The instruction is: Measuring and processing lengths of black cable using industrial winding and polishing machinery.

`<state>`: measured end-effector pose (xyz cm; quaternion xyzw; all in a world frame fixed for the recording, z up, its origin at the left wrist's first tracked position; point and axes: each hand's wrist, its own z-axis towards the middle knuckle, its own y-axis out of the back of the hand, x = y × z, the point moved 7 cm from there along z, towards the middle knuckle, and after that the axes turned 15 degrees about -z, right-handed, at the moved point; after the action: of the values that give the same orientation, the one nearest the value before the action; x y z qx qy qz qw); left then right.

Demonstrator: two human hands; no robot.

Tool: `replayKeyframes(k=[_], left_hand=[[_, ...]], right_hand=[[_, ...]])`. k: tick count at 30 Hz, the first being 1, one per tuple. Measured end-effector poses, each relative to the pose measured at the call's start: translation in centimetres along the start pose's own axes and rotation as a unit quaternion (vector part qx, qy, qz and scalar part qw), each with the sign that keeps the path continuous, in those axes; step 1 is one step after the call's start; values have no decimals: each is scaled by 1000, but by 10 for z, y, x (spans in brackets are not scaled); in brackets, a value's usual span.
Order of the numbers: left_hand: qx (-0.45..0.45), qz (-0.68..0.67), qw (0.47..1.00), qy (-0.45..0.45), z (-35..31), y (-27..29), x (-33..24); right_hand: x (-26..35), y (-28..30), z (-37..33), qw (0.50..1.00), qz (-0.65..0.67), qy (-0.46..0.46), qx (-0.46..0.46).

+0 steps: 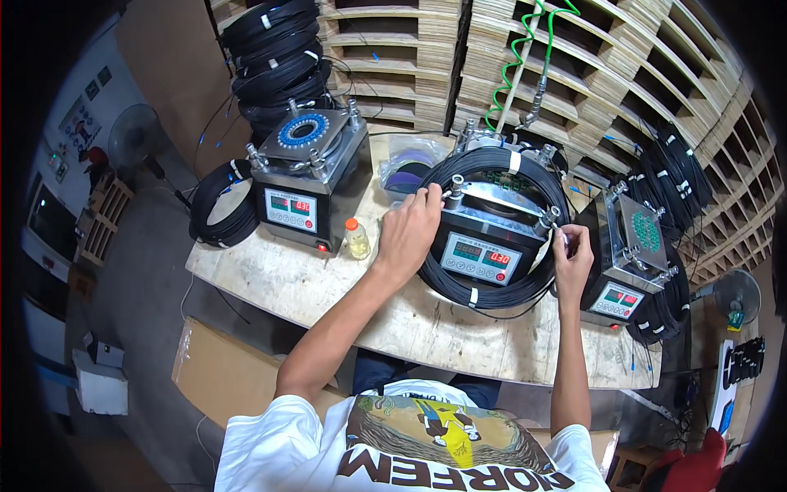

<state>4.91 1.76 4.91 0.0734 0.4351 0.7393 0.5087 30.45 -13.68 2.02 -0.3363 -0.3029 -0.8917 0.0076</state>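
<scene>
two hands work at the middle machine [479, 258] in the head view: the left hand's [410, 230] fingers curl close by its left post [456, 187], the right hand's [574, 254] nearly closed by its right post [547, 218]; what either grips, i cannot tell. between them the black cable coil [449, 287] loops around the machine on the counter [393, 328], round, without a long axis, neither hand clearly nearer. it looks thick, banded in white.
</scene>
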Motion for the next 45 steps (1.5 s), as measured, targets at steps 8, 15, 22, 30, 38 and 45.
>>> replayKeyframes(k=[8, 15, 22, 30, 38, 45], left_hand=[[4, 47, 999, 11, 10, 13, -36], [93, -255, 960, 73, 21, -8, -15], [31, -269, 961, 55, 21, -22, -20], [-53, -144, 988, -8, 28, -32, -32], [-80, -245, 966, -10, 31, -8, 9], [0, -350, 935, 50, 28, -40, 33]], right_hand=[[-5, -4, 3, 1000, 17, -4, 9], [2, 2, 1, 1000, 23, -5, -6], [-6, 3, -2, 999, 40, -36, 10], [11, 0, -5, 999, 21, 31, -38], [16, 13, -7, 992, -25, 105, -64], [-6, 6, -8, 991, -80, -67, 87]])
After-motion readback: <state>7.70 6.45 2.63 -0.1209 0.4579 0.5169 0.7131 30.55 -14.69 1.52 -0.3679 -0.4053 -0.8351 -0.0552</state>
